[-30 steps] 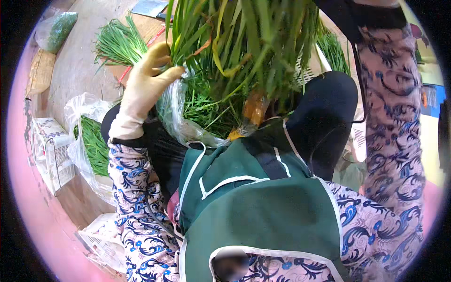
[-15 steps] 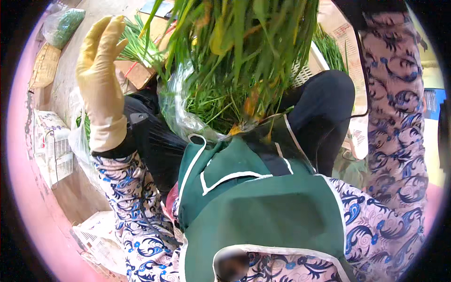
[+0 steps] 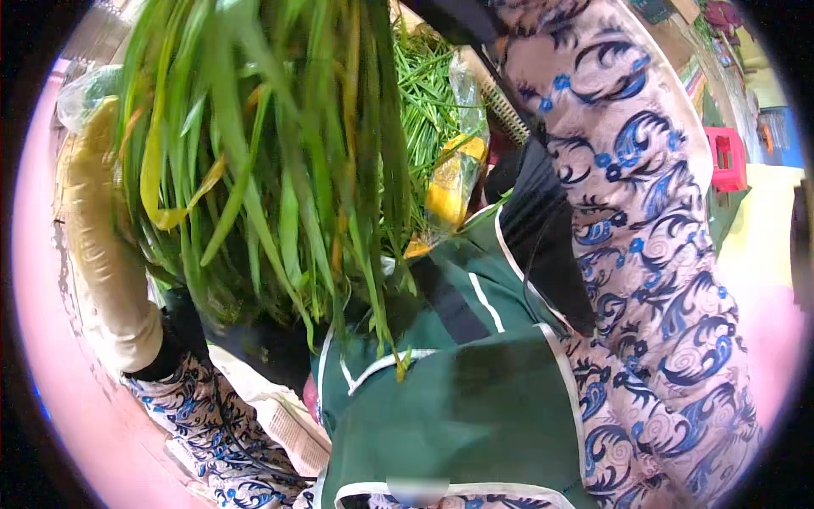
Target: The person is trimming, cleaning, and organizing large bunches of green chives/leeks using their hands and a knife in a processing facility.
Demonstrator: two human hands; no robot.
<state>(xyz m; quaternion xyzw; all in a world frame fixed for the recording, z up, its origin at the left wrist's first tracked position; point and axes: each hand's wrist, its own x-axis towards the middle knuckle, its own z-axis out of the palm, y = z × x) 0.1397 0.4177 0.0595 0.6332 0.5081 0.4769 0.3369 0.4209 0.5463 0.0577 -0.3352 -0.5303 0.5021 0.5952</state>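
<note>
One gloved left hand [image 3: 91,191] is beside leaves [image 3: 263,170], both hands' grips unclear, yellow patch [image 3: 448,195] unreadable.

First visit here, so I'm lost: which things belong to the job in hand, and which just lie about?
Likely in the job:
bunch of long green leaves, hanging
gloved left hand beside it
greens partly behind it

Probably just lying about:
red crate at the right
blue thing beyond

Left hand [image 3: 91,174] partly behind blurred green leaves [image 3: 271,161], right hand seemingly beyond the top edge
</note>
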